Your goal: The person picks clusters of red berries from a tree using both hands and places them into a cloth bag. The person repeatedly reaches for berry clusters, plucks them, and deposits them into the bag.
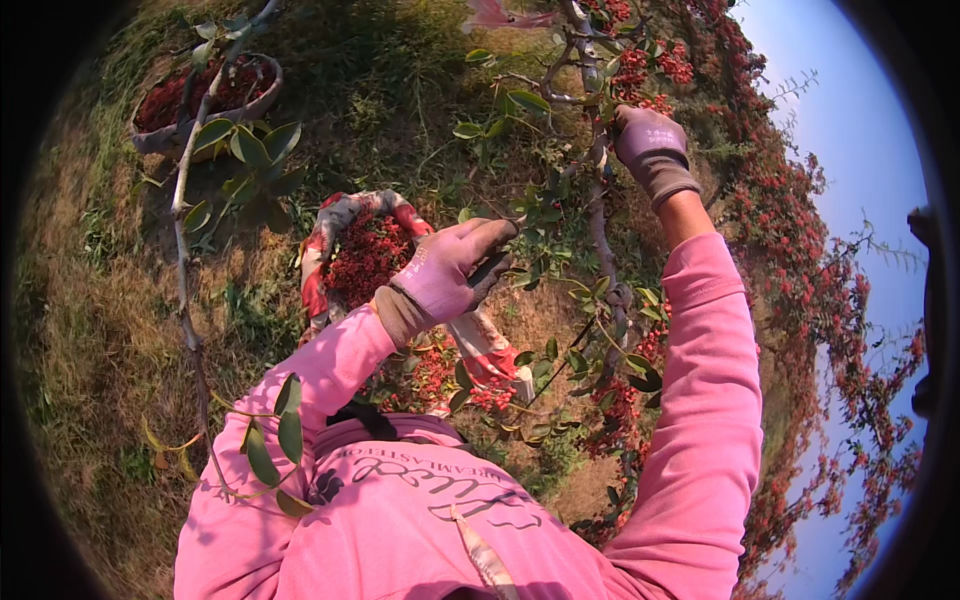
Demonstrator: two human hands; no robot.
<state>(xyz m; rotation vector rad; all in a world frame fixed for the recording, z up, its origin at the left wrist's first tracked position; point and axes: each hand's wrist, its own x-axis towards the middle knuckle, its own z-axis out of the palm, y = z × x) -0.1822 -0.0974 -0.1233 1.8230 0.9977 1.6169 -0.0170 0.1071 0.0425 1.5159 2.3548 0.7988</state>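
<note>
My right hand (650, 139), in a purple work glove, is raised against a thorny branch (598, 187), just below clusters of small red berries (632, 71). Its fingertips are hidden behind the back of the hand, so its grip cannot be told. My left hand (465, 270), gloved alike, is held above a basket with a red and white cloth rim (319, 259), heaped with red berries (369, 255). The left fingers stretch towards the leafy twigs beside the branch; the thumb side and palm are partly hidden. More berry clusters (619, 405) hang lower on the branch.
A second basket (262, 101) full of red berries stands on the grass at the upper left. A bare-barked branch (180, 202) with a few leaves runs down the left side, close to my left sleeve. Berry-laden shrubs (795, 262) stand along the right.
</note>
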